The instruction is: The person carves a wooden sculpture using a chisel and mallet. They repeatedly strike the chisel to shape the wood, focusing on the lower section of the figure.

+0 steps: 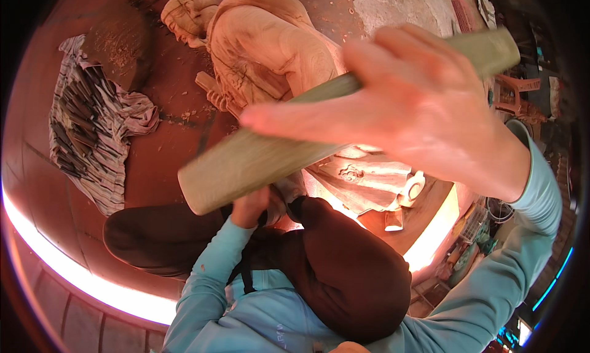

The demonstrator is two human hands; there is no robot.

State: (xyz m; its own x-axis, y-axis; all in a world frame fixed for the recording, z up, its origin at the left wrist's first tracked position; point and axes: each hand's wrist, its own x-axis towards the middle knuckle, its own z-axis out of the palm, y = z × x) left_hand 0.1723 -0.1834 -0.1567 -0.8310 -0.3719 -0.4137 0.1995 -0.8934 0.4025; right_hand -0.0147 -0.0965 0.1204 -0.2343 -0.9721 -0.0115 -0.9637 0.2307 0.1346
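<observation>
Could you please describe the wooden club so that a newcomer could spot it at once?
Find the large carved statue, upper middle. Crossing in front of it, in the right grip, is the wooden club: plain, straight and greenish-tan, without the statue's folds.

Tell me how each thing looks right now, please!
Right hand: closed around the bat
Wooden bat: held aslant
Left hand: partly hidden, grip unclear
Statue: carved, unpainted
Striped cloth: spread, rumpled
Tools: lying on the cloth
</observation>
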